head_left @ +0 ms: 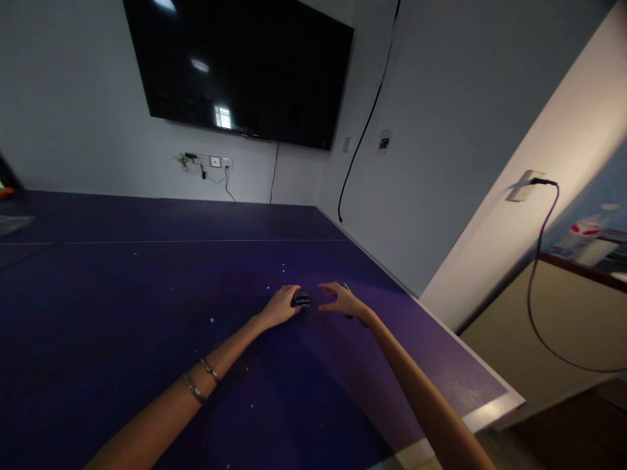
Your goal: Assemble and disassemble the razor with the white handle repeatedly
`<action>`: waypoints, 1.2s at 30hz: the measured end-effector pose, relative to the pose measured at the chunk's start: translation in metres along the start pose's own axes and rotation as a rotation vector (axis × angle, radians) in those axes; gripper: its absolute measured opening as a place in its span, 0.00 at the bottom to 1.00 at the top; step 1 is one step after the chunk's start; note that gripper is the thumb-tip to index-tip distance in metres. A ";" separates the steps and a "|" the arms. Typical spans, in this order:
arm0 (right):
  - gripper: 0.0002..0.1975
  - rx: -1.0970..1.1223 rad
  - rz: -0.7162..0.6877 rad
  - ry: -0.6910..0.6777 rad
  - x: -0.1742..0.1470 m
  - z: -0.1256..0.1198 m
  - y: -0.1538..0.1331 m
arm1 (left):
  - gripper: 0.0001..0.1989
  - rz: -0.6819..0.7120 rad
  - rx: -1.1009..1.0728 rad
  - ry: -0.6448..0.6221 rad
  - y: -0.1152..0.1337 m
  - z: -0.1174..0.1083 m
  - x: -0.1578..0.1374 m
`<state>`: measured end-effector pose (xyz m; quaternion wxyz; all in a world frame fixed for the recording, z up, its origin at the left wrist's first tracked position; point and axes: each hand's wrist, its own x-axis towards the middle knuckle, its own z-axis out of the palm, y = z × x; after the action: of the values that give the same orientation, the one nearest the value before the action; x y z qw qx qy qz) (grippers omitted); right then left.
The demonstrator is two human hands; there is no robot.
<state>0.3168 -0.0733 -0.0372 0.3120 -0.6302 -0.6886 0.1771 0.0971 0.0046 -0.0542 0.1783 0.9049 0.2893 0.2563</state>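
My left hand [281,306] is closed around one side of a small dark, blocky object [303,299], low over or on the dark blue-purple tabletop [161,333]. The object's kind is too small to make out. A short gap to its right separates it from my right hand [340,300], whose thumb and fingers are apart and curved toward it, with nothing between them. Behind the right hand, a bit of a dark item [345,287] shows; the hand hides most of it, and I cannot tell what it is. Two bracelets [196,386] circle my left forearm.
White scraps [212,320] dot the tabletop. A large black television [245,72] hangs on the far wall above sockets with cords. One black cable [362,130] dangles to the table's right edge. Further right, a plugged-in cord [531,287] loops past a cabinet holding a bottle [585,228].
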 end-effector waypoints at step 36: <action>0.36 -0.215 0.172 -0.123 -0.014 -0.101 0.139 | 0.20 0.053 0.198 -0.057 -0.016 0.007 -0.057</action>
<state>0.4882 -0.0823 -0.0542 0.1837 -0.7044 -0.6650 0.1668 0.0538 -0.0192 -0.0881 0.0892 0.9324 0.2840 0.2050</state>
